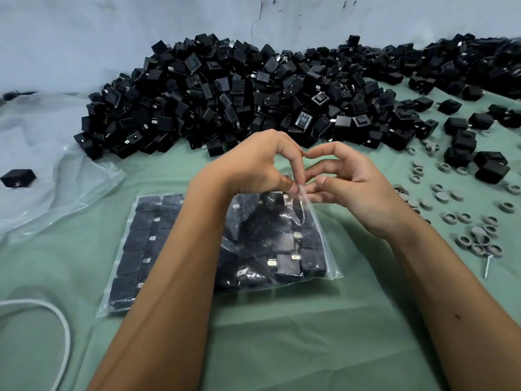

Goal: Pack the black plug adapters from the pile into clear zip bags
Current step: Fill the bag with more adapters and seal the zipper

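A big pile of black plug adapters [253,97] runs along the back of the green table by the wall. A clear zip bag [270,244] full of black adapters lies in front of me, partly hidden by my left forearm. My left hand [253,165] pinches the bag's far top edge with thumb and fingers. Beside it, touching fingertip to fingertip, my right hand [346,179] pinches the same edge. A second filled clear bag [141,241] lies flat to the left, under the first.
Loose black adapters [465,142] and several grey round caps [476,238] are scattered at the right, with a screw [487,266]. Crumpled clear plastic sheeting [42,165] with one adapter [18,177] lies at the left. A white cord [60,328] loops at the lower left.
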Tool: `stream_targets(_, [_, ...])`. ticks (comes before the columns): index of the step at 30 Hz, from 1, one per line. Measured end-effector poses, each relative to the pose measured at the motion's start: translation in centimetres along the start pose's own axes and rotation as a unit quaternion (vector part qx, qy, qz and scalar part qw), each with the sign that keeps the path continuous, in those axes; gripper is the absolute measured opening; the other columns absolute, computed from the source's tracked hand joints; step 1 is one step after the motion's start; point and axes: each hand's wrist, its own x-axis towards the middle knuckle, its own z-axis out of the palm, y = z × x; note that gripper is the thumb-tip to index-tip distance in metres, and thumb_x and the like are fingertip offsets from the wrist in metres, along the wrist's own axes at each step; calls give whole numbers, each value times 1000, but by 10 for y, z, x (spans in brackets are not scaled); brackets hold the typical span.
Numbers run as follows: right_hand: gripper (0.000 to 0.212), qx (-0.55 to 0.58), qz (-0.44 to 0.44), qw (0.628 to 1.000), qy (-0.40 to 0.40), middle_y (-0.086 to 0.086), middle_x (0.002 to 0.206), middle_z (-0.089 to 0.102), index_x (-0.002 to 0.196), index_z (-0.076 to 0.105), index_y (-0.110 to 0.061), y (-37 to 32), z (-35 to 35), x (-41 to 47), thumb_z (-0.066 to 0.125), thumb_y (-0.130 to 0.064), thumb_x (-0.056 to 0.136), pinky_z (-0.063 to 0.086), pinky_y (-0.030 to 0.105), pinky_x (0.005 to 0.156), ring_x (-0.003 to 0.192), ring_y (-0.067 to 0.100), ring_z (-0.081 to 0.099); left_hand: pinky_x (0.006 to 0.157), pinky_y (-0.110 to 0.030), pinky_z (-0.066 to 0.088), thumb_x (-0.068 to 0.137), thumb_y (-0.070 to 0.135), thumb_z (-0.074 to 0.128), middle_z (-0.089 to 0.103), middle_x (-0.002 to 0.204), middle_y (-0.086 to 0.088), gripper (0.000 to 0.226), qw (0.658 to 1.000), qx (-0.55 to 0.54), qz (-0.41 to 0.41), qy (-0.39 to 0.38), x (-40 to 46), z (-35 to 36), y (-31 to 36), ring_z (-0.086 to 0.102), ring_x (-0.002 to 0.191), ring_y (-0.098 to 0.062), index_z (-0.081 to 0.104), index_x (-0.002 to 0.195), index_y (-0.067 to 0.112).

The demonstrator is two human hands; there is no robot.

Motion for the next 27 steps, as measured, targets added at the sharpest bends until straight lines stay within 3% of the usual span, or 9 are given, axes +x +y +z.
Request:
stream_targets(4, [34, 31, 22, 999, -14, 15, 101, 74, 132, 52, -6, 1, 9, 1, 42, 9, 104, 63, 38, 84, 99, 36, 76, 106, -33, 42, 75, 14, 90, 61, 125, 16, 19, 1000, 1, 1, 3, 1, 0, 0, 54, 122, -2, 81, 82, 29])
stream_targets(8, [32, 90, 52, 994, -43, 22, 116, 73, 135, 50, -8, 2, 14, 1, 42, 3, 107, 63, 39, 86, 106, 40, 73, 107, -37, 43, 76, 13, 89, 61, 125, 18, 20, 1000, -1, 0, 8, 2, 0, -2, 55, 121, -3, 81, 82, 30])
stream_targets(13, [34, 169, 91, 980, -58, 30, 116, 71, 139, 48, -9, -1, 16, 0, 41, 1, 107, 62, 43, 88, 107, 47, 71, 103, -30, 41, 75, 14, 90, 62, 124, 17, 20, 1000, -5, 12, 15, 3, 1, -3, 55, 120, 0, 81, 80, 31])
stream_targets(17, [37, 166, 113, 975, -96, 29, 120, 70, 143, 49, -12, 0, 19, -2, 44, -3, 107, 62, 43, 88, 110, 44, 71, 96, -19, 40, 76, 11, 88, 65, 120, 16, 23, 1000, -13, 20, 19, 3, 2, -5, 55, 114, 9, 80, 78, 32])
stream_targets(19, [29, 155, 109, 980, -66, 29, 115, 72, 134, 55, -9, -2, 13, 0, 50, -8, 105, 63, 37, 80, 103, 42, 74, 96, -19, 40, 77, 14, 88, 64, 121, 15, 19, 999, -22, 15, 18, 2, 2, -6, 55, 116, 5, 81, 82, 31])
stream_targets(23, [15, 48, 74, 988, 124, 28, 97, 73, 107, 67, -5, -2, 0, 7, 54, -11, 106, 59, 28, 55, 68, 26, 73, 103, -34, 46, 81, 21, 86, 64, 124, 14, 19, 999, -30, -11, 36, 1, 2, -10, 56, 124, -6, 80, 94, 34])
stream_targets(27, [16, -89, 17, 968, 233, 5, 72, 73, 93, 68, -10, -1, 0, 22, 56, -10, 104, 52, 28, 47, 59, 22, 70, 101, -30, 42, 84, 27, 84, 62, 124, 13, 14, 993, -9, -80, 90, -5, -4, -24, 55, 120, -8, 76, 93, 33])
